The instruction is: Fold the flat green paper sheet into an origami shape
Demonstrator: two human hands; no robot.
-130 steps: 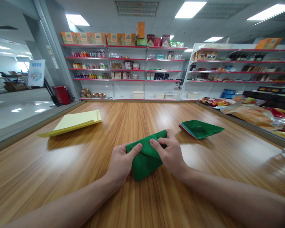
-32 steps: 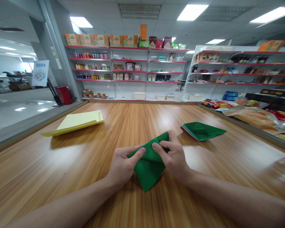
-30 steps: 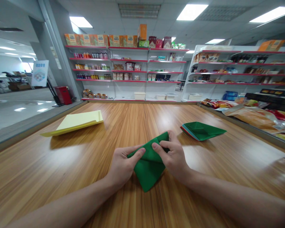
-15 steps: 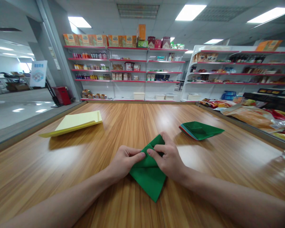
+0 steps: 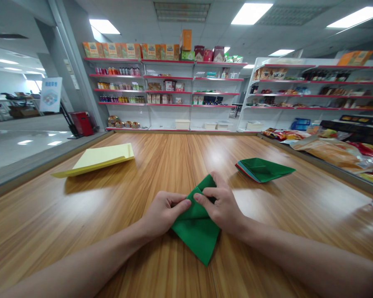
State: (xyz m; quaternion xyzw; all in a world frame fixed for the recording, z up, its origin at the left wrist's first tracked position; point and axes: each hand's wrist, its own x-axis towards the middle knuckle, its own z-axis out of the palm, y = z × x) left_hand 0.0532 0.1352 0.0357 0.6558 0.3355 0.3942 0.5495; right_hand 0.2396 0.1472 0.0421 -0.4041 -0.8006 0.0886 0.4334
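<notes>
Two hands share one piece in the head view; the left hand [image 5: 161, 213] pinches the left edge of the folded green paper [image 5: 199, 238] between thumb and fingers; the right hand [image 5: 225, 207] pinches its upper right part; the sheet is at the middle of the wooden table [image 5: 161, 159], one corner toward the wearer; the paired grip presumably keeps the layers together; yellow paper [image 5: 99, 158] lies left, a green-topped stack [image 5: 269, 169] right, apparently placed clear of the forearms.
</notes>
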